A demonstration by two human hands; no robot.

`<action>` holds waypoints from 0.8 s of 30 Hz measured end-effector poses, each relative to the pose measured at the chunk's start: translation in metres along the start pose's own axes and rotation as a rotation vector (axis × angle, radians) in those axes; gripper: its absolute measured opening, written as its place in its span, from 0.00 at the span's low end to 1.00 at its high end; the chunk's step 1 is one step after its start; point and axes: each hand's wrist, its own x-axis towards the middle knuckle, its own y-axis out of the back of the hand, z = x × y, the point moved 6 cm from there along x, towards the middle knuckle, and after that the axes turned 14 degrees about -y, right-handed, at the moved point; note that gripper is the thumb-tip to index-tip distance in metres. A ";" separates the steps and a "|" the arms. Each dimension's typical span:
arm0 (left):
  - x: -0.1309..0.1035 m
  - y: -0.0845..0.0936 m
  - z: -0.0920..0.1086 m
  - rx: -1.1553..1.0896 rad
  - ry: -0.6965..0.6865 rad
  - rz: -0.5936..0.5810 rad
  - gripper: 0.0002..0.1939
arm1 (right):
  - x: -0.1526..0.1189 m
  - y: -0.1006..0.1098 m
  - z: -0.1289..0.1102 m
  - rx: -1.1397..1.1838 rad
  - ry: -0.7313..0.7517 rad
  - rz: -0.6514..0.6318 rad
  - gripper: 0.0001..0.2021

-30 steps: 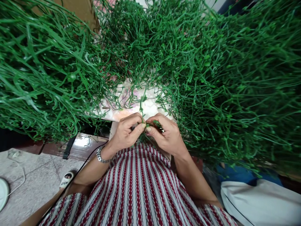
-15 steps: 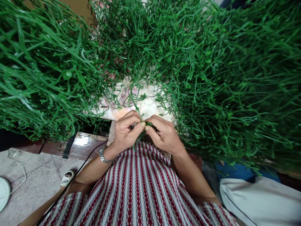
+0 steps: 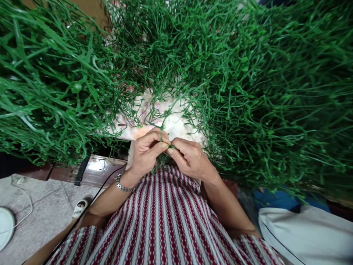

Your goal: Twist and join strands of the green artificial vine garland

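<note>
Left fingers (image 3: pixel 159 148), right fingers (image 3: pixel 175 155) pinched closed on green stem (image 3: pixel 161 128); tangled greenery (image 3: pixel 248 92) both sides, overlapping pale sheet (image 3: pixel 175 127).

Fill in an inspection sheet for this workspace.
Surface: pale sheet with purple and orange patches, partly covered by greenery.
Job's things: green stem at the fingertips; tangled greenery left, right and beyond.
Clutter: round white item, cut off by the left edge; pale cloth at lower right.
Hands: left hand and right hand close together, fingers pinching the stem.
Cables: black cord beside the left forearm; white cord on the floor.
Surroundings: speckled floor, slippered foot at lower left.
</note>
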 end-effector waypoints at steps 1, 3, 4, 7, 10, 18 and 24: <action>-0.001 -0.001 -0.001 -0.076 0.036 0.032 0.05 | 0.000 0.000 0.000 0.049 0.001 -0.025 0.13; -0.003 -0.005 -0.003 -0.209 0.128 0.052 0.05 | 0.001 0.000 0.001 0.166 0.005 -0.074 0.14; -0.004 -0.008 -0.004 -0.263 0.177 0.046 0.06 | 0.002 0.000 0.003 0.228 0.008 -0.097 0.14; -0.004 -0.015 -0.005 -0.365 0.305 -0.006 0.08 | 0.002 -0.003 0.009 0.383 0.006 -0.153 0.15; -0.003 -0.017 -0.008 -0.410 0.379 -0.025 0.11 | 0.003 -0.007 0.013 0.480 -0.008 -0.211 0.15; -0.005 -0.021 -0.012 -0.613 0.538 -0.008 0.08 | 0.006 -0.010 0.018 0.573 -0.011 -0.355 0.17; -0.008 -0.020 -0.015 -0.615 0.575 -0.020 0.08 | 0.007 -0.010 0.020 0.556 0.061 -0.420 0.17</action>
